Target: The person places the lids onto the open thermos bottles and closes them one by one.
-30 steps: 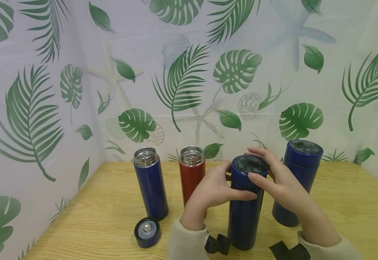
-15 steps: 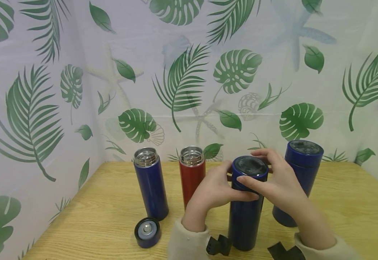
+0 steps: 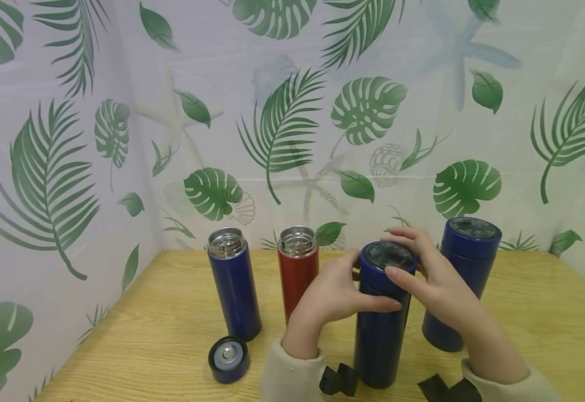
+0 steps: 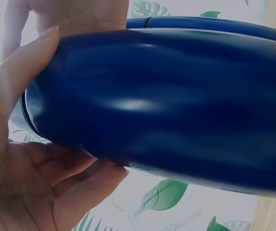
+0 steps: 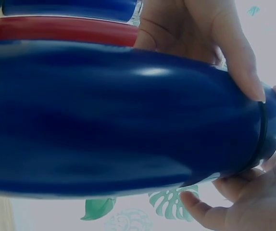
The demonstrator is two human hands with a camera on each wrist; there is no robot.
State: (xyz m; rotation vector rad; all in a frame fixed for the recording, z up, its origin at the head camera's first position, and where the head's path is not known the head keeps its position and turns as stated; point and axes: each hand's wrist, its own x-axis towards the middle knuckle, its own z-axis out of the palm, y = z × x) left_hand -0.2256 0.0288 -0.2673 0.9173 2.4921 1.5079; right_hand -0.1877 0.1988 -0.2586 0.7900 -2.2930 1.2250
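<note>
A dark blue thermos bottle stands upright on the table, a lid with a glossy black top on it. My left hand grips the body just under the lid, thumb across the front. Around the lid curls my right hand, its thumb at the near rim and fingers behind. In the right wrist view a thin dark seam parts the lid from the body, with the left thumb right beside it. The left wrist view shows the blue body with left fingers behind it, partly hidden.
Left of my hands stand an uncapped blue bottle and an uncapped red bottle. A removed blue lid lies underside up in front. Close behind my right hand is another capped blue bottle. A leaf-print sheet hangs behind the wooden table.
My right hand's thumb slid left along the lid's near side half a second ago and is now back at the right. The left hand and the bottle have stayed in place.
</note>
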